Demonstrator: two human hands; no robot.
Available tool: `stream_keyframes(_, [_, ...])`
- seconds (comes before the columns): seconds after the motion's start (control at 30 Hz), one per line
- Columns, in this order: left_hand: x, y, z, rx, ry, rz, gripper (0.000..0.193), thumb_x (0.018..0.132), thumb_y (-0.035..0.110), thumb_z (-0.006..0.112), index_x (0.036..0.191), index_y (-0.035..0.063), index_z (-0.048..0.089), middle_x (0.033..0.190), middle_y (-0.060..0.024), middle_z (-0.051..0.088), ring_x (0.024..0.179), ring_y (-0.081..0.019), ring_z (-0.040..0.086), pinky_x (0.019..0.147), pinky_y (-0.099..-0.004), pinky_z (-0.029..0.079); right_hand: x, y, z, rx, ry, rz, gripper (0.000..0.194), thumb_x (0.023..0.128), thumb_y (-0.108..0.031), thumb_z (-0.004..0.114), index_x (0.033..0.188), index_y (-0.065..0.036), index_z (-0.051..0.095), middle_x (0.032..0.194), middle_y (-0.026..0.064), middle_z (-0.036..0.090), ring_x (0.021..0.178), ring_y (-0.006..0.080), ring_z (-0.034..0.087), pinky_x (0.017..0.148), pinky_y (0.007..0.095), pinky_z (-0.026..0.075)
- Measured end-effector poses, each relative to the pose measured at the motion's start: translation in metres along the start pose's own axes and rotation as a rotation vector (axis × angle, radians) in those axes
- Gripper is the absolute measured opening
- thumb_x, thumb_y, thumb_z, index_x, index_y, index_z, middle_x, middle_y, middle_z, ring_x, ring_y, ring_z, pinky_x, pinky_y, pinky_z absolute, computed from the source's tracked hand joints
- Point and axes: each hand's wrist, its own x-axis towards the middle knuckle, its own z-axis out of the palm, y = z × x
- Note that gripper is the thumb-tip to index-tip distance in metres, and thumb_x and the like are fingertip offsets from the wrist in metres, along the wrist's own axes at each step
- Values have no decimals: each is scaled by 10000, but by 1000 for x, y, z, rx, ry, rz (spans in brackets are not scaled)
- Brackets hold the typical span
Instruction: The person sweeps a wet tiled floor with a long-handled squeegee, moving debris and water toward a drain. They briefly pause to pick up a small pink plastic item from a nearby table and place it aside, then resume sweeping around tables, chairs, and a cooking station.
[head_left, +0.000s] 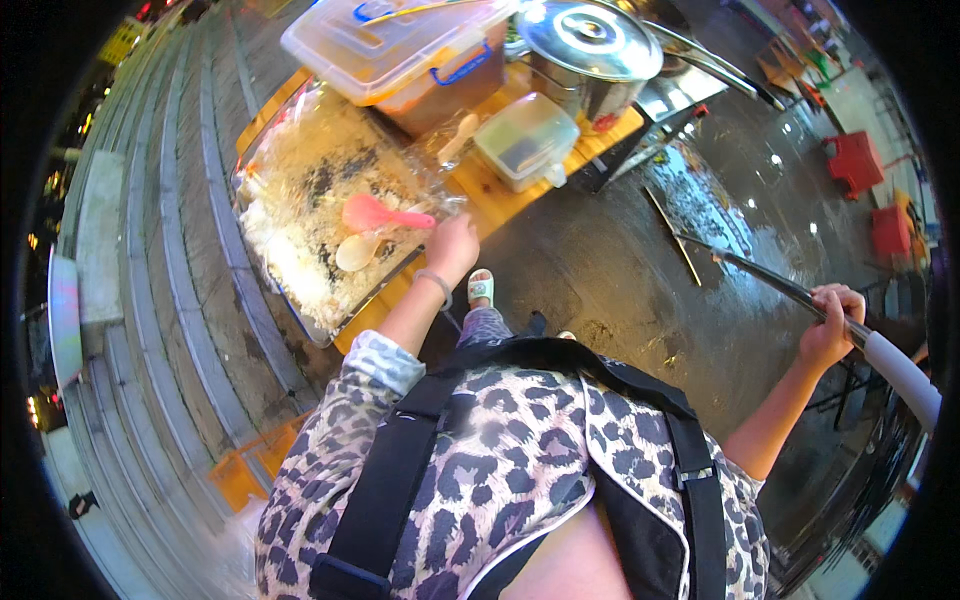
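My right hand (834, 322) is closed round the handle of a floor squeegee (772, 277), whose thin blade rests on the wet floor. At the edge of a large tray of pale, crumbly food (300, 225), my left hand (452, 244) touches or holds clear plastic film (450, 202); its fingers are partly hidden, so its grip is unclear. A pink plastic spoon (382, 215) and a cream-coloured spoon (357, 252) lie on the food, just left of that hand.
Beyond the tray, a lidded plastic bin (450, 82), a small lidded container (527, 142) and a lidded metal pot (592, 37) crowd the wooden table (487, 210). Steps (176, 247) rise at left. Red stools (855, 163) stand far right; an orange crate (259, 461) is low left.
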Motion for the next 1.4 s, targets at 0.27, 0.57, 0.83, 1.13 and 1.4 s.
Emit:
stream_keyframes(0.27, [-39, 29, -53, 124, -7, 234, 297, 696, 201, 563, 939, 31, 553, 1076, -223, 458, 1029, -353, 408, 874, -397, 325, -29, 12, -34, -215, 158, 271, 73, 748, -53, 538, 707, -12, 493, 719, 88, 577, 722, 154, 567, 711, 248, 423])
stream_keyframes(0.57, [15, 220, -182, -950, 25, 742, 212, 812, 77, 445, 980, -19, 532, 964, -93, 556, 900, -158, 523, 819, -273, 390, 16, 45, -62, -245, 201, 152, 183, 776, -201, 552, 801, -24, 588, 651, 66, 575, 587, 105, 534, 651, 248, 448])
stream_keyframes(0.83, [-53, 276, -209, -1146, -794, 490, 620, 798, 420, 376, 1209, -31, 262, 1217, -221, 322, 1086, -287, 393, 875, -391, 356, -60, 46, 97, -242, -218, -137, 77, 572, -94, 572, 577, -67, 500, 604, 91, 501, 581, 256, 517, 519, 328, 431])
stream_keyframes(1.13, [-181, 205, -151, -322, -1131, -478, 360, 734, 13, 485, 1088, -32, 438, 1003, -60, 521, 882, -125, 483, 809, -234, 366, -210, 54, 124, -3, -850, -76, 263, 469, -163, 633, 714, -83, 579, 756, 112, 516, 794, 296, 486, 706, 382, 402])
stream_keyframes(1.4, [-151, 238, -176, 501, -1144, -173, 609, 629, 233, 647, 1126, -17, 400, 1109, -152, 471, 1068, -270, 418, 899, -300, 289, -168, 168, 95, 960, 760, 1975, 248, 707, -187, 604, 835, 5, 511, 774, 134, 515, 781, 257, 517, 629, 447, 461])
